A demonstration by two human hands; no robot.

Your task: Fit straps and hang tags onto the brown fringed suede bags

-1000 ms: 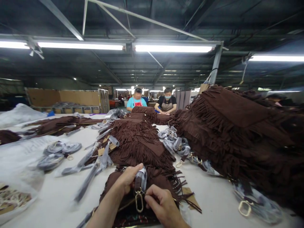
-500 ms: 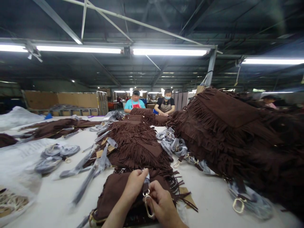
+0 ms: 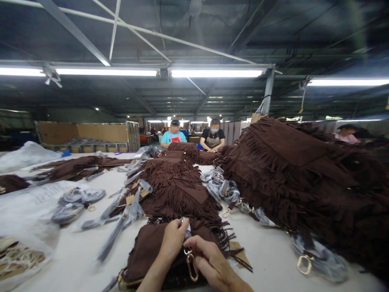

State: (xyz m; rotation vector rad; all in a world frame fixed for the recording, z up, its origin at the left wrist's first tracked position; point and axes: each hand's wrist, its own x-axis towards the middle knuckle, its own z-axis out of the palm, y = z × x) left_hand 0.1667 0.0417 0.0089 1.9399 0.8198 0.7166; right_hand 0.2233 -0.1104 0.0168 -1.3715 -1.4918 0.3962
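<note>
A brown fringed bag (image 3: 146,251) lies flat in front of me, its fringe spread to the right and a gold zip along its near edge. Above it, my left hand (image 3: 173,238) is closed on a strap (image 3: 187,231) partly wrapped in clear plastic. From the strap's near end hangs a gold snap hook (image 3: 191,265). My right hand (image 3: 209,259) has its fingers bent around the strap end just above the hook, thumb against the metal. The strap's far part is hidden by my left hand.
A tall heap of brown fringed bags (image 3: 282,178) rises on the right. More bags (image 3: 173,182) run up the middle. Plastic-wrapped straps (image 3: 73,200) lie left, near a clear bag of cords (image 3: 21,255). Two people (image 3: 194,138) sit across the table.
My right hand has shifted a little and its fingers now cover the strap end. The hook has turned slightly and hangs a bit lower. My left hand keeps its hold.
</note>
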